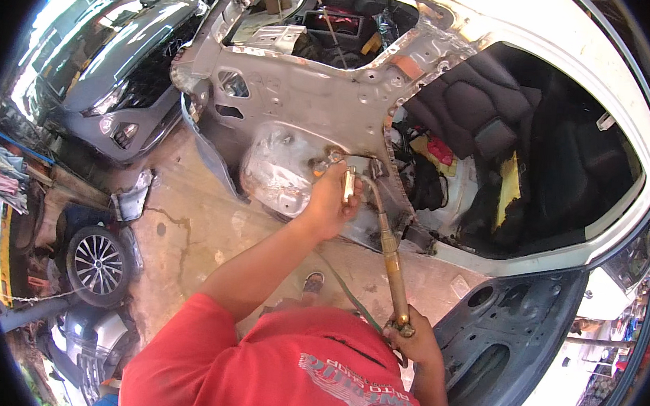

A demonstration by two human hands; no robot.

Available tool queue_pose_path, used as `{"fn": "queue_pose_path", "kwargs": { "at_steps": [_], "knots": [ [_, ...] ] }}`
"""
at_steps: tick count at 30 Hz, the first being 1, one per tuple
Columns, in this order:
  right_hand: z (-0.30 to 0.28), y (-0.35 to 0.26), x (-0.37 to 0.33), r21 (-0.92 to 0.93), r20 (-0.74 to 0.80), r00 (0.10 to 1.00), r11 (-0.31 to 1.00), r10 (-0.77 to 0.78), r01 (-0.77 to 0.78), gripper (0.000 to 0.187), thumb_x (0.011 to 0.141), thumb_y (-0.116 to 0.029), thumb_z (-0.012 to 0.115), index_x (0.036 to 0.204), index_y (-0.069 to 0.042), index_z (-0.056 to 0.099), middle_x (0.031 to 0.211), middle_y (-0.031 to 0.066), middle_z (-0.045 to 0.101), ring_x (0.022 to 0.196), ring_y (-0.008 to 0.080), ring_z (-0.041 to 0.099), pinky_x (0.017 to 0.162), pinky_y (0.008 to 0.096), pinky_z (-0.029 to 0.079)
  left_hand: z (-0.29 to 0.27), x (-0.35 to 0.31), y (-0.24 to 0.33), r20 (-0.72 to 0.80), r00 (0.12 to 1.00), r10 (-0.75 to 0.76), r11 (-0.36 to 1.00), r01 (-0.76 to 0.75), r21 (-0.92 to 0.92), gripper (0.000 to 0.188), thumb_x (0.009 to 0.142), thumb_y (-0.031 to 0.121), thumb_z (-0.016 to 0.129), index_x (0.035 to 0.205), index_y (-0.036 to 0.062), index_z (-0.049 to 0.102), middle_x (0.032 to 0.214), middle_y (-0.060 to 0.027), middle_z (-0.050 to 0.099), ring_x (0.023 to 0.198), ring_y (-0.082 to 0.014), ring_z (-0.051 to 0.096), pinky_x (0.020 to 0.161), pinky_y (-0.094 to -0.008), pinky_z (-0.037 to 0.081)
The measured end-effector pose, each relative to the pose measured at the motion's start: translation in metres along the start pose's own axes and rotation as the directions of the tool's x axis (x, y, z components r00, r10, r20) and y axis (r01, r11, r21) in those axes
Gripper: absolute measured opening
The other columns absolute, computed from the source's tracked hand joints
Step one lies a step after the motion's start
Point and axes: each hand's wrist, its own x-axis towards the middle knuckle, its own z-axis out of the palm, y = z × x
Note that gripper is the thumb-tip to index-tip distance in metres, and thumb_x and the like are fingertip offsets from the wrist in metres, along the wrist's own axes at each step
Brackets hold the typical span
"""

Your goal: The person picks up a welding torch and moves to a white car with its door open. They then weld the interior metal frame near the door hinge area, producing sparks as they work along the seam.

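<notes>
My left hand (330, 203) is closed round a small shiny metal lighter (349, 184), held upright beside the bent tip of a brass gas torch (393, 270). My right hand (419, 341) grips the torch at its rear end, by the valve knobs. From there the torch slants up and away to the left, its thin neck curving toward the lighter. No flame is visible at the tip. Just beyond both hands stands the stripped rear side panel (308, 105) of a car body, with a bare metal wheel arch (275, 166).
A dark car door (498, 347) hangs open at my right. Through the door opening, a black seat (487, 101) shows. A greenish hose (349, 294) runs to the torch. At left are a grey car (124, 79) and a loose wheel (99, 264) on the concrete floor (182, 231).
</notes>
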Motion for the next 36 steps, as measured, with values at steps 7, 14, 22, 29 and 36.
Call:
{"fn": "queue_pose_path", "kwargs": {
  "at_steps": [7,14,22,29,36],
  "knots": [
    [-0.002,0.005,0.001,0.075,-0.013,1.000,0.997,-0.008,0.008,0.033,0.091,-0.008,0.080,0.115,-0.003,0.059,0.089,0.0051,0.070,0.065,0.0125,0.067,0.059,0.0294,0.056,-0.010,-0.003,-0.010,0.032,0.996,-0.084,0.995,0.086,-0.047,0.049,0.109,0.052,0.042,0.096,0.0089,0.061,0.079,-0.0015,0.057,0.063,-0.0144,0.050,0.050,-0.0289,0.035],
    [-0.004,0.010,0.002,-0.012,0.039,0.998,0.998,-0.054,0.055,0.034,0.091,-0.011,0.082,0.114,-0.003,0.059,0.088,0.0040,0.070,0.065,0.0116,0.066,0.059,0.0290,0.055,-0.004,-0.006,0.002,0.024,0.996,-0.089,0.995,0.089,-0.037,0.061,0.109,0.067,0.043,0.096,0.0107,0.060,0.079,-0.0012,0.057,0.062,-0.0137,0.049,0.050,-0.0282,0.035],
    [-0.002,0.011,0.004,-0.043,0.004,0.997,0.996,-0.074,0.075,0.033,0.092,-0.017,0.084,0.112,-0.005,0.061,0.085,0.0035,0.069,0.071,0.0128,0.067,0.065,0.0316,0.055,-0.019,0.000,-0.010,0.102,0.994,-0.042,0.989,0.056,-0.139,0.047,0.114,0.057,0.039,0.104,0.0176,0.063,0.086,0.0012,0.061,0.062,-0.0138,0.050,0.049,-0.0288,0.034],
    [-0.001,0.007,0.002,0.109,0.012,0.994,0.988,-0.109,0.107,0.030,0.094,-0.006,0.080,0.114,-0.004,0.058,0.085,0.0020,0.065,0.064,0.0090,0.063,0.057,0.0268,0.052,-0.022,-0.020,-0.020,-0.017,0.999,-0.048,0.992,0.045,-0.121,0.034,0.114,0.049,0.047,0.119,0.0194,0.063,0.095,0.0038,0.064,0.071,-0.0094,0.054,0.056,-0.0245,0.040],
    [-0.005,0.010,0.003,0.119,0.027,0.995,0.988,-0.098,0.094,0.043,0.096,-0.012,0.078,0.132,-0.003,0.056,0.101,0.0064,0.070,0.082,0.0135,0.069,0.075,0.0312,0.058,-0.043,-0.055,-0.090,0.272,0.918,-0.290,0.929,0.202,0.309,0.029,0.108,0.033,0.067,0.128,0.0122,0.065,0.080,0.0045,0.055,0.064,-0.0047,0.046,0.056,-0.0222,0.036]
  ]
}}
